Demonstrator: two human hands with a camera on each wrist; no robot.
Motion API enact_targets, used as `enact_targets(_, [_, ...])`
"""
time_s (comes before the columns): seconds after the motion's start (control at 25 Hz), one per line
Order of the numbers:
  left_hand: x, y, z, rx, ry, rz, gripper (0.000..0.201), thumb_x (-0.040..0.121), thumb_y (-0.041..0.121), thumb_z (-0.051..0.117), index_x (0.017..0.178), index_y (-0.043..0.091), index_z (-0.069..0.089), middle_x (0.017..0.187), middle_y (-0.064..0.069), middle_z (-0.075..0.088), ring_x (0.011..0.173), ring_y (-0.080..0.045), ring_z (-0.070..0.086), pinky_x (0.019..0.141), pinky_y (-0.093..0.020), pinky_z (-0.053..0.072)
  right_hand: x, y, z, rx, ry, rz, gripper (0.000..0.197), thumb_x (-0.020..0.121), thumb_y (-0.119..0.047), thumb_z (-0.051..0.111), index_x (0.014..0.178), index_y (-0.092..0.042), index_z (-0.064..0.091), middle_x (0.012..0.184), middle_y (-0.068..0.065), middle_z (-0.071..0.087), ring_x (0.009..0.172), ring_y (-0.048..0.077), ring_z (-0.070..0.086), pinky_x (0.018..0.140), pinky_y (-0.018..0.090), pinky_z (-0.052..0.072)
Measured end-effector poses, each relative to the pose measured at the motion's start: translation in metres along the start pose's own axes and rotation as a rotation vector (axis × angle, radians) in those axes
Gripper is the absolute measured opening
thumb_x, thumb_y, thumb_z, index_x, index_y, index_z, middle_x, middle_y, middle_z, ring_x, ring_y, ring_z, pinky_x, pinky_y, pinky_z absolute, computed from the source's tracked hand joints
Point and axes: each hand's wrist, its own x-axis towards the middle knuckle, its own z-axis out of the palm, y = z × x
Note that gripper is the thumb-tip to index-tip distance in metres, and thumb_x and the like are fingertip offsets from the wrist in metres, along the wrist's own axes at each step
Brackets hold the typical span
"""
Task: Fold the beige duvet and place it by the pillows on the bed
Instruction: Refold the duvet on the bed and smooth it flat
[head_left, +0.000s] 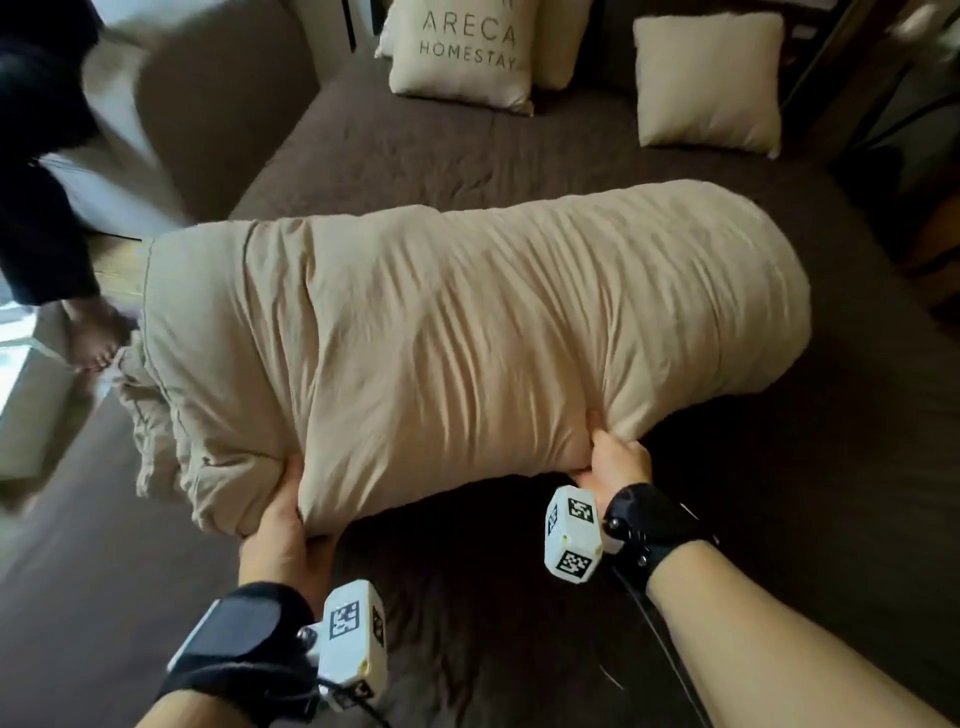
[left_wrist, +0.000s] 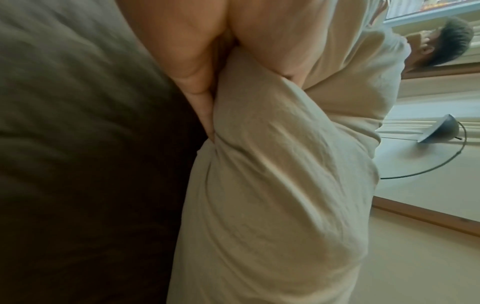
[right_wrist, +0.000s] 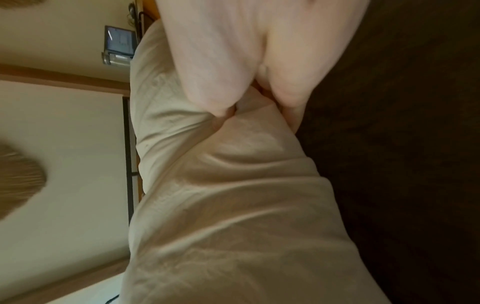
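Other person: at the far left of the head view a second person (head_left: 36, 171) in dark clothes stands beside the bed, the bare foot (head_left: 93, 338) close to the left end of the duvet.
Left end of duvet: the loose layered edges (head_left: 156, 415) are here; they reach to the left edge of the bed or a little over it.
Duvet: the beige duvet (head_left: 467, 338) is folded into a thick bundle and lies across the middle of the bed (head_left: 519, 156). Its long axis runs left to right, with the right end a little farther from the camera.
Left hand: the left hand (head_left: 278, 530) grips the near edge of the duvet towards its left end; the thumb is on top and the fingers (left_wrist: 200, 98) go under the fabric.
Right hand: the right hand (head_left: 615, 462) grips the near edge towards the right part, thumb pressed into the fabric, fingers (right_wrist: 291, 102) curled below.
Right end of duvet: the rounded, closed fold (head_left: 779, 291) is here.
Pillows: the printed pillow (head_left: 462, 52) and the plain pillow (head_left: 709, 78) stand at the head of the bed, well apart from the duvet.
Open room: a band of bare brown sheet (head_left: 467, 171) lies between the duvet and the pillows; more sheet is free to the right of the bundle and in front of it.
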Motion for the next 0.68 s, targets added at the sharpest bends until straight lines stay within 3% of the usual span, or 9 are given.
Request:
enact_targets(0.04, [-0.022,-0.003,-0.011,0.151,-0.044,0.061,0.07,0.082,0.06,0.069,0.134,0.014,0.056,0.108,0.0,0.068,0.084,-0.009,0.072,0.058,-0.023,0.06,-0.011,0.016,-0.018,0.042,-0.008,0.026,0.062,0.073,-0.046,0.077,0.111,-0.001,0.058,0.109,0.016,0.062,0.099,0.033,0.062,0.089,0.043,0.055])
enact_targets(0.12, [-0.051,-0.012,-0.043,0.259,-0.076,0.05,0.075,0.078,0.07,0.065,0.133,0.019,0.057,0.114,0.004,0.066,0.085,0.001,0.071,0.075,-0.024,0.06,-0.041,0.048,-0.054,0.171,-0.063,0.08,0.045,0.078,-0.037,0.078,0.099,-0.003,0.06,0.102,0.019,0.065,0.096,0.037,0.065,0.087,0.057,0.054])
enact_targets(0.2, [-0.073,-0.019,-0.087,0.287,-0.027,0.042,0.076,0.071,0.068,0.075,0.127,0.019,0.062,0.112,0.0,0.072,0.095,-0.008,0.071,0.085,-0.036,0.059,-0.065,0.079,-0.075,0.225,-0.076,0.092,0.024,0.089,-0.027,0.071,0.099,-0.007,0.062,0.102,0.02,0.067,0.096,0.037,0.065,0.083,0.059,0.054])
enact_targets(0.32, [-0.084,-0.017,-0.135,0.433,-0.055,-0.052,0.061,0.086,0.059,0.065,0.121,0.01,0.059,0.11,-0.014,0.071,0.095,-0.027,0.071,0.073,-0.038,0.063,-0.079,0.12,-0.093,0.186,-0.059,0.023,0.038,0.091,-0.031,0.068,0.116,-0.002,0.06,0.11,0.02,0.067,0.102,0.034,0.065,0.078,0.049,0.058])
enact_targets(0.4, [-0.105,-0.01,-0.155,0.793,-0.025,-0.016,0.063,0.086,0.065,0.056,0.097,0.004,0.061,0.088,-0.017,0.07,0.071,-0.031,0.07,0.057,-0.034,0.061,-0.083,0.133,-0.096,0.053,-0.095,-0.021,0.037,0.091,-0.038,0.064,0.109,-0.005,0.063,0.11,0.017,0.068,0.1,0.03,0.066,0.074,0.042,0.059])
enact_targets(0.48, [-0.128,0.014,-0.148,1.49,-0.172,0.387,0.074,0.082,0.081,0.041,0.062,0.013,0.064,0.058,-0.003,0.065,0.054,-0.026,0.063,0.055,-0.033,0.055,-0.093,0.127,-0.105,-0.245,-0.03,-0.184,0.037,0.09,-0.047,0.058,0.088,-0.011,0.067,0.094,0.011,0.073,0.087,0.029,0.069,0.075,0.041,0.058])
enact_targets(0.56, [-0.148,0.024,-0.111,1.828,-0.308,0.913,0.072,0.083,0.081,0.029,0.061,0.022,0.063,0.056,0.003,0.063,0.058,-0.018,0.062,0.061,-0.034,0.05,-0.118,0.098,-0.107,-0.531,0.095,-0.51,0.035,0.091,-0.043,0.058,0.078,-0.011,0.064,0.077,0.002,0.068,0.084,0.033,0.067,0.076,0.034,0.049])
enact_targets(0.6, [-0.161,0.022,-0.08,1.816,-0.41,1.075,0.064,0.084,0.078,0.029,0.074,0.027,0.067,0.071,0.006,0.068,0.07,-0.017,0.066,0.069,-0.033,0.052,-0.133,0.078,-0.102,-0.567,0.128,-0.695,0.029,0.093,-0.038,0.058,0.082,-0.012,0.064,0.079,0.0,0.065,0.088,0.033,0.066,0.076,0.031,0.045])
enact_targets(0.68, [-0.16,0.01,-0.01,1.871,-0.461,1.191,0.069,0.082,0.083,0.028,0.123,0.036,0.058,0.128,0.001,0.062,0.119,-0.021,0.058,0.101,-0.039,0.046,-0.146,0.038,-0.08,-0.563,0.093,-1.041,0.033,0.092,-0.043,0.053,0.103,-0.014,0.065,0.1,0.003,0.066,0.104,0.031,0.061,0.087,0.036,0.045])
